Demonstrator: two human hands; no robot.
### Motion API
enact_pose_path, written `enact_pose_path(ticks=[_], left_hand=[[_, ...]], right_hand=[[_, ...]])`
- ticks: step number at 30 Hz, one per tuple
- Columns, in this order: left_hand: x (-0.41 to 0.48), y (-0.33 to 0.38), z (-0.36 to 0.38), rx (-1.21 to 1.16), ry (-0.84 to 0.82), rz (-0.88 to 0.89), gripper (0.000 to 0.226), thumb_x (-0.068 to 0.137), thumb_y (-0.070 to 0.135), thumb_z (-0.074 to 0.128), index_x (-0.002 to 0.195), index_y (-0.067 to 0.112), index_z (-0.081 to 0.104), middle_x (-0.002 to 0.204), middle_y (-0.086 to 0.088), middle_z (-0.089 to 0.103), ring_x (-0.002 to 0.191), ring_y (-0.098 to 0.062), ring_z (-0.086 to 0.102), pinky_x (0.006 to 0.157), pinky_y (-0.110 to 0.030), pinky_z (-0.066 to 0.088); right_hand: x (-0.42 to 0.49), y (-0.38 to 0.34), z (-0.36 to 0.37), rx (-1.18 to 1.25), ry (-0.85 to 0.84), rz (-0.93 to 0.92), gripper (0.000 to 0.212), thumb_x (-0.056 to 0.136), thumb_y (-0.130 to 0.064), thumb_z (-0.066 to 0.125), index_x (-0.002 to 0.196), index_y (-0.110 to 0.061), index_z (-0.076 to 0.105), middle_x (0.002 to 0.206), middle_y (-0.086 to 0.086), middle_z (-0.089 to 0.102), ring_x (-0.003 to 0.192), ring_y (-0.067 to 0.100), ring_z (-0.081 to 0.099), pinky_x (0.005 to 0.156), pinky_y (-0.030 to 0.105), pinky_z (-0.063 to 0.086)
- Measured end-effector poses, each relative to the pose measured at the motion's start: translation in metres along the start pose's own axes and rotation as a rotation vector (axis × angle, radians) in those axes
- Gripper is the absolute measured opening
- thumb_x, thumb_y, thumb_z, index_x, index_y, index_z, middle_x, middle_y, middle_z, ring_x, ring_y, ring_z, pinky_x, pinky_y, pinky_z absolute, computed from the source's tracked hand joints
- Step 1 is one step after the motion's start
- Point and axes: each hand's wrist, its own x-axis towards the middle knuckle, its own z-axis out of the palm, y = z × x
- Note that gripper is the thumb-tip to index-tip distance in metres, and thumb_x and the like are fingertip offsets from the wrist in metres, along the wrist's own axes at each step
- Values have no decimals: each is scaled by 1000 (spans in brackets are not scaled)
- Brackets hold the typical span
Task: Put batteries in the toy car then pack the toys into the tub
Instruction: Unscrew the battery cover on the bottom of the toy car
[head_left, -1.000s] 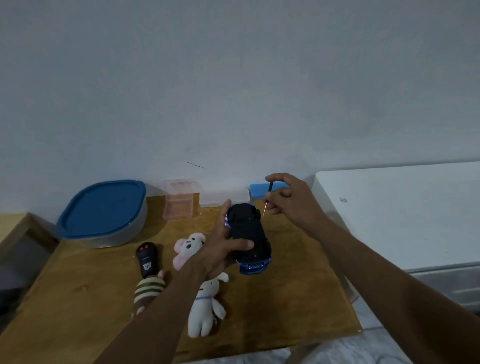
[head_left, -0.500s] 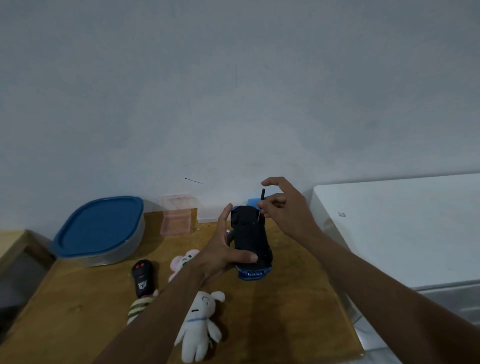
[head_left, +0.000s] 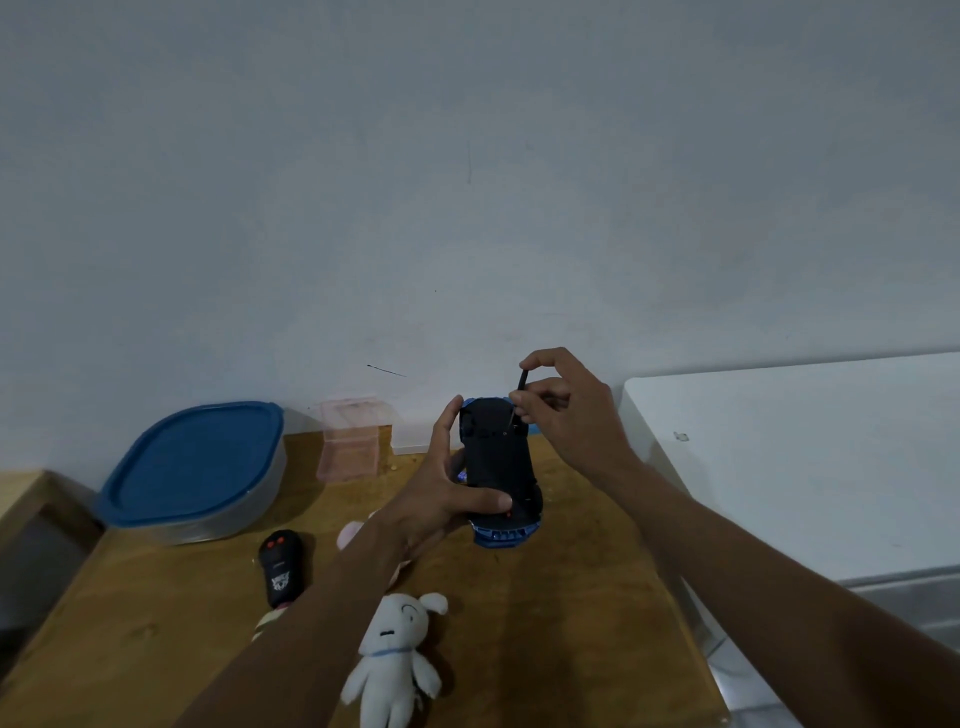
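My left hand (head_left: 441, 493) grips a blue toy car (head_left: 498, 467) turned upside down, its black underside facing me, above the wooden table (head_left: 571, 613). My right hand (head_left: 566, 415) pinches a thin black screwdriver (head_left: 518, 395), its tip resting on the car's far end. A clear tub with a blue lid (head_left: 192, 470) stands at the back left. On the table lie a black remote (head_left: 280, 566), a white plush rabbit (head_left: 392, 654), a pink plush (head_left: 350, 535) partly hidden under my left arm, and a striped plush (head_left: 266, 623) mostly hidden.
A small pink clear box (head_left: 350, 447) stands against the wall beside the tub. A white cabinet top (head_left: 789, 457) adjoins the table on the right. A lower wooden surface (head_left: 21, 488) shows at the far left. The grey wall runs behind everything.
My right hand has brought the screwdriver from beside the car down onto its far end. The view has tilted up, so the table sits lower in frame.
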Motion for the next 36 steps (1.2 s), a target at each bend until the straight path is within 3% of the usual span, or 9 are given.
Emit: enact_pose_path(ticks=[23,28,36], left_hand=[[-7,3,-1,-6,-3,3,119,63,-13,74,146,52,17,131,-14,56,112,-33,64,91,-51,54],[-10,4,-1,-2,1,2,119,63,-14,73,146,51,17,129,-14,57,111,-34,64,93,-55,52],[-15,6,2,-12,6,9,114,73,-22,67,147,49,18,130,-14,55,110,-33,64,88,-50,56]], right_hand=[[-4,-5,3,-37,-4,-38,22,88,-13,68,106,-17,56,77,2,74,70,10,71,69,33,61],[-5,-8,5,-40,-1,-53,21,88,-11,67,106,-14,56,75,0,74,68,7,71,67,27,60],[-6,-10,7,-71,3,-84,21,88,-13,67,106,-17,57,76,-1,73,69,7,70,67,24,60]])
